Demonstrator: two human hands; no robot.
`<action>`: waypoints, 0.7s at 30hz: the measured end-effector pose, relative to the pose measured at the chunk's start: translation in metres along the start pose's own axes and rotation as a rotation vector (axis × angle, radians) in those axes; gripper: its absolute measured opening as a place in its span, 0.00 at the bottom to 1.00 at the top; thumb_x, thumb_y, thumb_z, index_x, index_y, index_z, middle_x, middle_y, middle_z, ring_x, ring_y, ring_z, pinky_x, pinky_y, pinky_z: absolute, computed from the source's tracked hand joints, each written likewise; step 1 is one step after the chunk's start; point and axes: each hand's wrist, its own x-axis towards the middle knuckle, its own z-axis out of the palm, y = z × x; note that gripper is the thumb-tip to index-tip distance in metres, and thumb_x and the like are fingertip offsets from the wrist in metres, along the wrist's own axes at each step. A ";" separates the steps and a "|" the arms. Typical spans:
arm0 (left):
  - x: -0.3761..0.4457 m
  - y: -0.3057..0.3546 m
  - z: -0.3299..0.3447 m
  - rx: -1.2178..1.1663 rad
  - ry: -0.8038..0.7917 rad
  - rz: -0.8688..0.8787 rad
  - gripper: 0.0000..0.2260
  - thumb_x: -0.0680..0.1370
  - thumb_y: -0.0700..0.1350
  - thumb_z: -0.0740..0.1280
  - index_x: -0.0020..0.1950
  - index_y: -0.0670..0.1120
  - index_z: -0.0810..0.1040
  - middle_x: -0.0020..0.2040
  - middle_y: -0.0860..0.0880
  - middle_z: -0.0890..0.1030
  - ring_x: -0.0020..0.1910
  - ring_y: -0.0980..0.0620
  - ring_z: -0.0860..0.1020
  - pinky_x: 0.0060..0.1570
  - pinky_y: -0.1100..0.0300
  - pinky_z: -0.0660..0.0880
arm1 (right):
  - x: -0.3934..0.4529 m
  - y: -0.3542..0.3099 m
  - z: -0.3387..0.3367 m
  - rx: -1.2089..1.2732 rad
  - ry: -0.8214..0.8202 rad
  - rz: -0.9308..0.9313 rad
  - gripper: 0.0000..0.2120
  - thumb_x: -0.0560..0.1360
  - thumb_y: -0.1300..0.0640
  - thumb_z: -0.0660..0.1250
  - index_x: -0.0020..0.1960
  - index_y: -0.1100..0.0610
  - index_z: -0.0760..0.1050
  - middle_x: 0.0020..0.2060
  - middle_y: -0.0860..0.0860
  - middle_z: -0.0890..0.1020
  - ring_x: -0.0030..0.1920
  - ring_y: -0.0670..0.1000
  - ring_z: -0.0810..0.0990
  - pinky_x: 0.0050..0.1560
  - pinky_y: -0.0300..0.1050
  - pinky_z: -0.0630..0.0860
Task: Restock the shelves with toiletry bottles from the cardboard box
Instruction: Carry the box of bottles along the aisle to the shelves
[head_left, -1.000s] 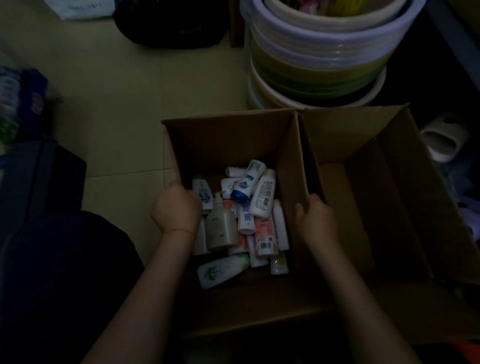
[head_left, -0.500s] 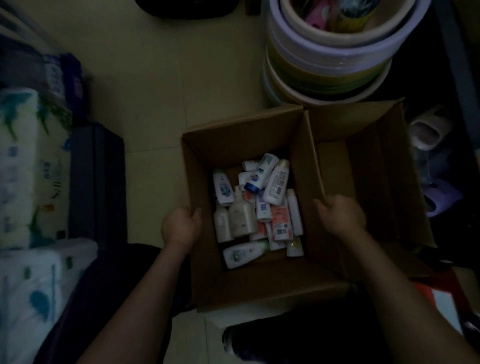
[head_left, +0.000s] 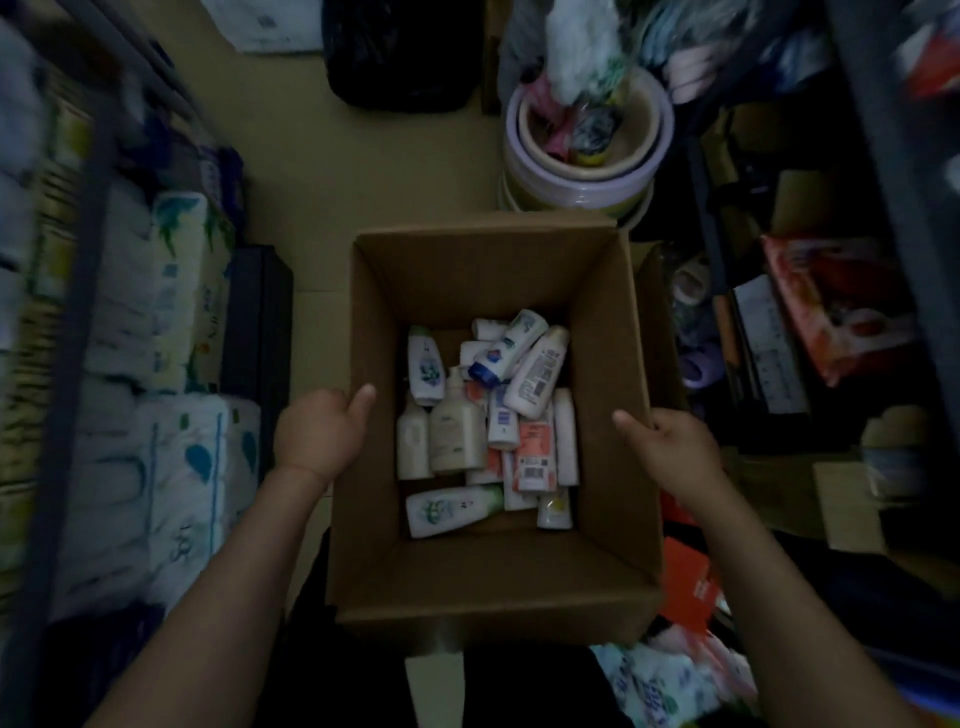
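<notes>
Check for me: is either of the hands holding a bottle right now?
No: the left hand and right hand each grip a side wall of the cardboard box, while the bottles lie loose inside.

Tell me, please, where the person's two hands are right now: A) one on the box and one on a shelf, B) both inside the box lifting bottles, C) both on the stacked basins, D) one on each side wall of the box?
D: the left hand holds the left wall of the box and the right hand holds the right wall, with the bottles untouched inside.
</notes>
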 end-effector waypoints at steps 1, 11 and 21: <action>-0.022 0.000 -0.013 0.015 0.022 0.017 0.27 0.82 0.58 0.58 0.31 0.42 0.72 0.31 0.43 0.75 0.34 0.43 0.76 0.36 0.53 0.72 | -0.026 0.002 -0.008 0.005 0.010 -0.008 0.20 0.77 0.41 0.64 0.38 0.55 0.79 0.35 0.53 0.82 0.39 0.54 0.81 0.43 0.50 0.77; -0.206 -0.057 -0.076 0.108 0.098 0.242 0.30 0.81 0.63 0.55 0.32 0.42 0.75 0.30 0.44 0.77 0.30 0.45 0.75 0.32 0.56 0.69 | -0.287 0.070 -0.011 0.092 0.189 0.023 0.22 0.77 0.39 0.63 0.38 0.57 0.79 0.33 0.53 0.82 0.36 0.55 0.81 0.41 0.54 0.80; -0.364 -0.104 -0.035 0.132 -0.185 0.294 0.32 0.80 0.64 0.58 0.40 0.35 0.79 0.39 0.40 0.80 0.37 0.43 0.77 0.42 0.52 0.74 | -0.490 0.196 0.050 0.195 0.139 0.223 0.17 0.77 0.41 0.64 0.47 0.53 0.83 0.41 0.50 0.85 0.41 0.50 0.83 0.49 0.53 0.81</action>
